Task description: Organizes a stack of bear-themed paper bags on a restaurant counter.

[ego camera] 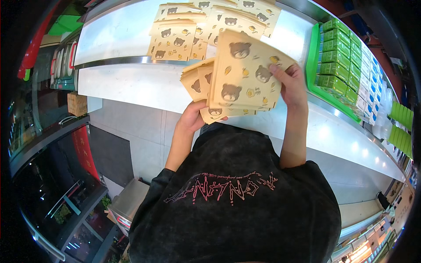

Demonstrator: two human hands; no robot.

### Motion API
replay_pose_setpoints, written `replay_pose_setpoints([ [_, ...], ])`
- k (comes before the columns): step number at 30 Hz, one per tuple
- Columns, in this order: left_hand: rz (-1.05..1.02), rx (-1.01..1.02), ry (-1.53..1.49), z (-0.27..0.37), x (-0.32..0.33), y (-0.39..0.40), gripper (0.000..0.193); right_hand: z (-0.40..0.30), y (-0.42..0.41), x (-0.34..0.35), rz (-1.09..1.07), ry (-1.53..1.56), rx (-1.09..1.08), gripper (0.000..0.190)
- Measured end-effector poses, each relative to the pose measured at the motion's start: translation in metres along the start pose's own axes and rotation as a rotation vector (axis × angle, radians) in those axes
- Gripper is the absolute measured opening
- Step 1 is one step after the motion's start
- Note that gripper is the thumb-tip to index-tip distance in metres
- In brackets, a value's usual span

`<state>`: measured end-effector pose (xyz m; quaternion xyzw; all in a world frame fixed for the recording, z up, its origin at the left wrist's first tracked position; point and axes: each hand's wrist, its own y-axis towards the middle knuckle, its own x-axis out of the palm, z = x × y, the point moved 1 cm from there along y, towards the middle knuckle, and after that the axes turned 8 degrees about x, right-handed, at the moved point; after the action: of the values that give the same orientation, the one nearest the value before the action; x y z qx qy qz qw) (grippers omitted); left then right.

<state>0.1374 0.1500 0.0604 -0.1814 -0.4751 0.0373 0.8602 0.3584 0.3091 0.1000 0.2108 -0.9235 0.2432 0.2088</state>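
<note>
My left hand point(193, 118) grips the lower edge of a fanned stack of bear-print paper sheets or bags point(197, 82), tan with small food drawings. In my right hand point(291, 83) is the right side of a further stack of the same printed paper point(245, 70), its thumb on top and its other fingers mostly hidden behind. The right stack overlaps the left one. Beyond both hands, more piles of the printed paper point(174, 37) lie spread in overlapping groups on the steel counter point(115, 39).
At the right stands a green tray point(310, 65) with rows of green boxes point(334, 70) and white-and-blue boxes. Bright green stacked items point(399, 141) are farther right. A metal container with red handles point(62, 65) and a cardboard box point(77, 103) are at the left.
</note>
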Motion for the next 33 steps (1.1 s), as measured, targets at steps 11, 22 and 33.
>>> replay_pose_setpoints([
  [11, 0.086, -0.003, 0.02, 0.005, 0.002, -0.003, 0.05, -0.005, -0.007, 0.029, -0.22, 0.424, 0.052, 0.031],
  [22, -0.009, 0.003, -0.006, -0.003, -0.006, -0.006, 0.047, 0.008, 0.011, 0.018, -0.021, -0.568, 0.066, 0.013],
  [33, -0.021, 0.014, -0.032, 0.006, 0.0, -0.006, 0.047, -0.001, 0.005, -0.009, -0.212, -0.592, 0.092, 0.031],
])
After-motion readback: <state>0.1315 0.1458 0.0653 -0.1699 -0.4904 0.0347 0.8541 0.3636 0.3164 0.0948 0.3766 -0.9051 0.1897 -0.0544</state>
